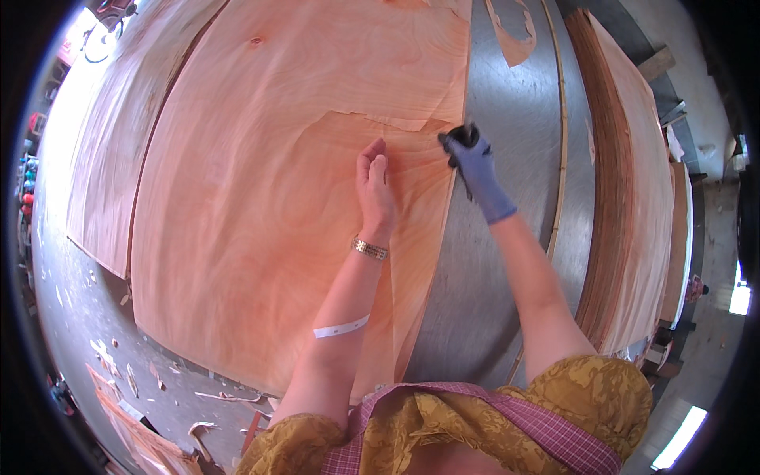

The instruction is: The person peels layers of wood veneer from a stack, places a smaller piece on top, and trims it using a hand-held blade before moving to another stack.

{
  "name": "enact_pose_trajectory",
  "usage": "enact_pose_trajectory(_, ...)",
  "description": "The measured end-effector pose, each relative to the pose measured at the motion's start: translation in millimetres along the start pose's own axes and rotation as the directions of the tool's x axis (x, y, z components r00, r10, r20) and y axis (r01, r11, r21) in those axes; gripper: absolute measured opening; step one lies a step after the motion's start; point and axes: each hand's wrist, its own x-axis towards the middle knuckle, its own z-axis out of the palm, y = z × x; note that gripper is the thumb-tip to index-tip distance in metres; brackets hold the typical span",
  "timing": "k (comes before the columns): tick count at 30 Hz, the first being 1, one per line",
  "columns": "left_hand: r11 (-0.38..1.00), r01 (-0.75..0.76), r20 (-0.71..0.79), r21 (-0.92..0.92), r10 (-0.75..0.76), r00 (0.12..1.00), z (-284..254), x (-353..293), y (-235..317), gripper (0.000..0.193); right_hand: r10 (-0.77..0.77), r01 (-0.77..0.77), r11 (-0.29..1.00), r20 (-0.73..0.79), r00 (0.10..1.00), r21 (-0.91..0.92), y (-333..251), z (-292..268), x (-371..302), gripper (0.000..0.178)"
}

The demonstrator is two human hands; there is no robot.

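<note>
A large, thin, pale-orange wood veneer sheet (237, 198) lies before me, with a jagged tear or overlapping edge across its upper middle. My bare left hand (376, 188) is over the sheet just below that ragged line, fingers curled in and thumb against them. Whatever they may hold is hidden. At the sheet's right edge, my right hand (477, 166) wears a blue-grey glove with black fingers. Its fingers are bent closed, and I cannot make out what is in them. A white strip (341, 327) sticks to my left forearm, below a metal watch band (370, 248).
A grey metal tabletop (507, 158) runs along the sheet's right side, bearing a thin bamboo-like rod (561, 134) and a veneer scrap (513, 36). Further right rises a thick veneer stack (606, 174). Another sheet (127, 119) lies left; wood scraps (131, 380) litter the lower left.
</note>
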Motion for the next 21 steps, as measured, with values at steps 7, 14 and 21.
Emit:
enact_pose_trajectory(7,0.982,0.051,0.003,-0.183,-0.051,0.999,-9.1,5.4,6.1,0.039,-0.182,0.248,0.847,0.182,0.966,-0.470,-1.4,21.7,-108.5,0.046)
enact_pose_trajectory(14,0.857,0.255,0.075,-0.448,-0.249,0.966,-22.6,16.0,26.7,0.052,-0.132,0.252,0.827,0.263,0.956,-0.502,7.1,28.5,-164.4,0.082)
enact_pose_trajectory(21,0.622,0.240,0.043,-0.746,-0.314,0.948,-27.5,22.2,77.1,0.054,-0.078,0.209,0.839,0.270,0.960,-0.503,9.1,27.2,-157.2,0.081)
